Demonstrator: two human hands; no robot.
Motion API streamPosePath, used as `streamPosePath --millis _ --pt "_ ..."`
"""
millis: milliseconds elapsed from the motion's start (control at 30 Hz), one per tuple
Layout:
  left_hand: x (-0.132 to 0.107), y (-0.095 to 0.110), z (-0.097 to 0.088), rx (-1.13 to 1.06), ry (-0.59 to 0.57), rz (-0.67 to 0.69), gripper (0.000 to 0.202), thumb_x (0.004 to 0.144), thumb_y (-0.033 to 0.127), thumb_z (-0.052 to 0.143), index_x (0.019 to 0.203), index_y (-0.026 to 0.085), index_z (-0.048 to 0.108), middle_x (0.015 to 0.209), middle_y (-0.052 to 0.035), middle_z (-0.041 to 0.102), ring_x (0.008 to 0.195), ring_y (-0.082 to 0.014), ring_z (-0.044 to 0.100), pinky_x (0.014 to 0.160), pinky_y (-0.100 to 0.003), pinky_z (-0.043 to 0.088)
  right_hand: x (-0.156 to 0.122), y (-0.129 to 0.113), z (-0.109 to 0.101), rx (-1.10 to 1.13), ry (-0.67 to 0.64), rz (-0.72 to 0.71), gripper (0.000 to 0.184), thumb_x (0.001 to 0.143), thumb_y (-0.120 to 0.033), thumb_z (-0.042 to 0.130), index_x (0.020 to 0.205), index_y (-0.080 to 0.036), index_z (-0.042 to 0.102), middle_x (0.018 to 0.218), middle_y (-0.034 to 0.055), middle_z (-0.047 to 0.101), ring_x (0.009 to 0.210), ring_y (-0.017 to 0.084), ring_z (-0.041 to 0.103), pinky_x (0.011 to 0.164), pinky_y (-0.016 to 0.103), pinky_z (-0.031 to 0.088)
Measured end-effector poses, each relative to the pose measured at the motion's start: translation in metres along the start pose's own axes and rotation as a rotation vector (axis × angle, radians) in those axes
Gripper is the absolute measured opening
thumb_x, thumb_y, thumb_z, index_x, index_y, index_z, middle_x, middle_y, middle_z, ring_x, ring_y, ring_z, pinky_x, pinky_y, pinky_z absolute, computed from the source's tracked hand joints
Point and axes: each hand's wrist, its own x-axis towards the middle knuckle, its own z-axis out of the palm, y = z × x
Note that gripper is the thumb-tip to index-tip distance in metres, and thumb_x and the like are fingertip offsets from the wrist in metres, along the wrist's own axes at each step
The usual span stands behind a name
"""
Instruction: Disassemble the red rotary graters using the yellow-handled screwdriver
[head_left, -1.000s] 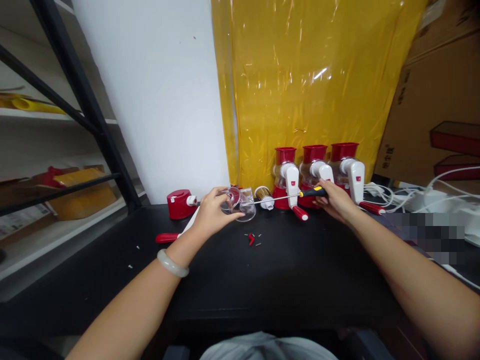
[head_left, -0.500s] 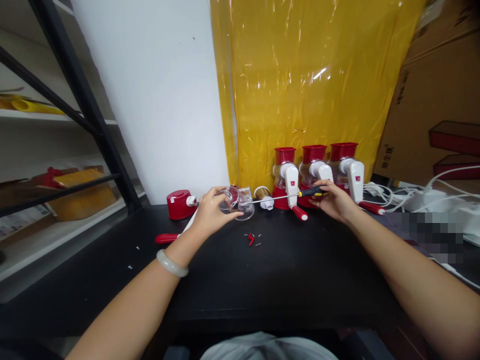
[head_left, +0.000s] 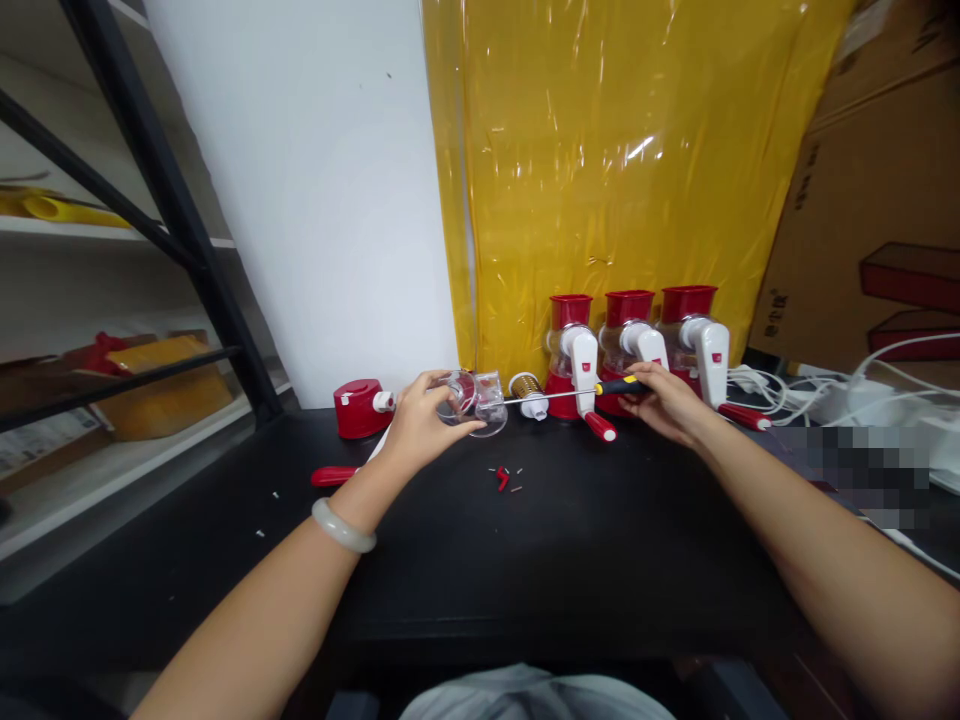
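My left hand (head_left: 420, 425) is closed around a clear plastic housing (head_left: 480, 403), held just above the black table (head_left: 525, 560). My right hand (head_left: 667, 402) grips a screwdriver (head_left: 577, 393) by its black and yellow handle. The thin metal shaft runs left and its tip reaches the right side of the clear housing. A small red part and a few tiny screws (head_left: 504, 477) lie on the table below the housing.
Three assembled red and white crank devices (head_left: 634, 345) stand in a row against yellow plastic sheeting. A gold drum with a white cap (head_left: 529, 392), a red base (head_left: 358, 408) and a white crank with a red knob (head_left: 337, 474) lie nearby. White cables (head_left: 825, 395) trail at right; a metal shelf stands left.
Both hands and the screwdriver stay almost in place. The clear housing has shifted slightly left in my left hand, and my right hand has turned a little on the handle.
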Motion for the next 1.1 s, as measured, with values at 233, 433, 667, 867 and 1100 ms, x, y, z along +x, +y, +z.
streamPosePath --millis 233,433,667,867,1100 --pt "0.000 0.001 0.002 -0.042 -0.004 0.033 0.033 0.067 0.042 0.085 0.072 0.021 0.060 0.119 -0.0095 0.060 0.117 -0.0284 0.059 0.100 -0.048 0.050 -0.003 -0.004 0.001 0.066 0.008 0.000 0.024 0.057 -0.016 0.072 0.075 -0.024 0.058 0.074 -0.0019 0.058 0.071 0.016 0.059 0.064 0.032 0.053" --pt "0.005 0.003 -0.011 0.126 -0.071 0.059 0.032 0.067 0.043 0.085 0.076 0.022 0.063 0.128 -0.0109 0.061 0.120 -0.0314 0.058 0.105 -0.058 0.040 0.006 -0.003 -0.002 0.033 0.092 -0.097 0.021 0.060 -0.022 0.072 0.074 -0.025 0.056 0.066 -0.0040 0.055 0.058 0.012 0.053 0.054 0.027 0.050" --pt "0.054 0.008 -0.052 0.245 -0.300 0.312 0.022 0.064 0.017 0.082 0.072 0.023 0.063 0.129 -0.0034 0.063 0.120 -0.0289 0.059 0.118 -0.060 0.012 0.009 -0.002 -0.002 -0.023 0.180 -0.149 0.022 0.059 -0.022 0.074 0.070 -0.025 0.055 0.062 -0.0030 0.055 0.049 0.011 0.052 0.044 0.026 0.049" --pt "0.070 0.023 -0.038 0.210 -0.554 0.372 0.023 0.062 0.009 0.075 0.074 0.027 0.067 0.119 0.0021 0.068 0.117 -0.0249 0.062 0.120 -0.052 0.018 0.007 0.008 -0.001 -0.146 0.145 -0.098 0.022 0.062 -0.020 0.075 0.077 -0.024 0.059 0.063 -0.0010 0.060 0.049 0.014 0.059 0.040 0.024 0.047" --pt "0.066 0.014 -0.031 0.230 -0.520 0.390 0.029 0.058 0.010 0.080 0.078 0.027 0.066 0.121 0.0009 0.066 0.113 -0.0263 0.063 0.120 -0.055 0.013 0.010 0.010 -0.005 -0.177 0.135 -0.109 0.023 0.063 -0.017 0.075 0.078 -0.024 0.059 0.062 -0.0010 0.060 0.048 0.015 0.058 0.038 0.024 0.046"
